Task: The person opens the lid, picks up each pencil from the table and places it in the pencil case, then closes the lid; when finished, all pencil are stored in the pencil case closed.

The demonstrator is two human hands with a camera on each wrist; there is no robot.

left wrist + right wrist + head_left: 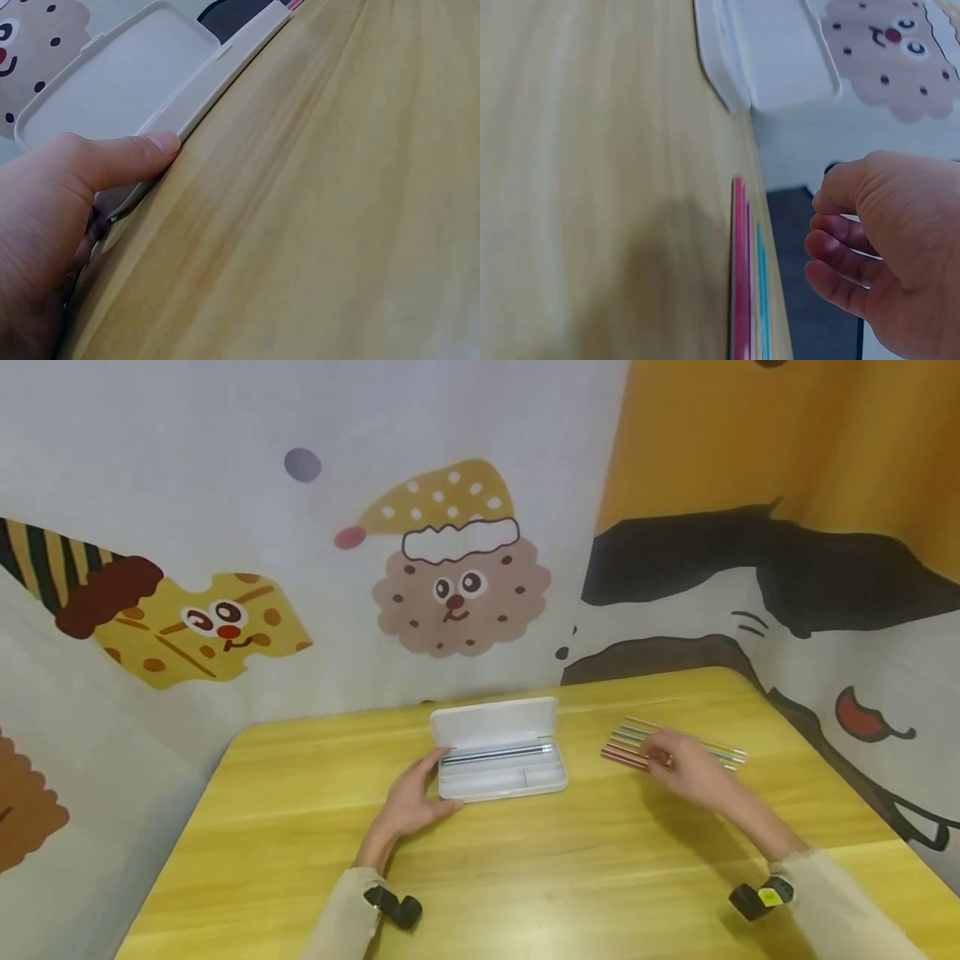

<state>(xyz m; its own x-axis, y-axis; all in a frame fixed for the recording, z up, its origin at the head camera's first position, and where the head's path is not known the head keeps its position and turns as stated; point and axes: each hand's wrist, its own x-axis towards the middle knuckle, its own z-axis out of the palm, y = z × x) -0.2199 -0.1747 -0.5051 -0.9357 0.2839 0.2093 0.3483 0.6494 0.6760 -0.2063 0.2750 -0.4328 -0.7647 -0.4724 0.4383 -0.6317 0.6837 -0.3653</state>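
Note:
A white pencil case (502,793) lies on the table with its lid (495,722) raised. Several dark-striped pencils (495,754) lie in its back compartment; the front compartments hold nothing visible. My left hand (408,797) grips the case's left end, the thumb (142,157) pressed to the front wall and fingers at the far side. Right of the case lies a row of several coloured pencils (621,755); pink and blue ones (740,285) show in the right wrist view. Above this row my right hand (693,768) hovers, fingers loosely bent, with nothing visible in them.
The yellow wood-grain table (525,868) ends at a cloth backdrop (337,643) with cartoon prints, close behind the case. A strapped camera (393,906) sits on the left wrist and another (761,897) on the right.

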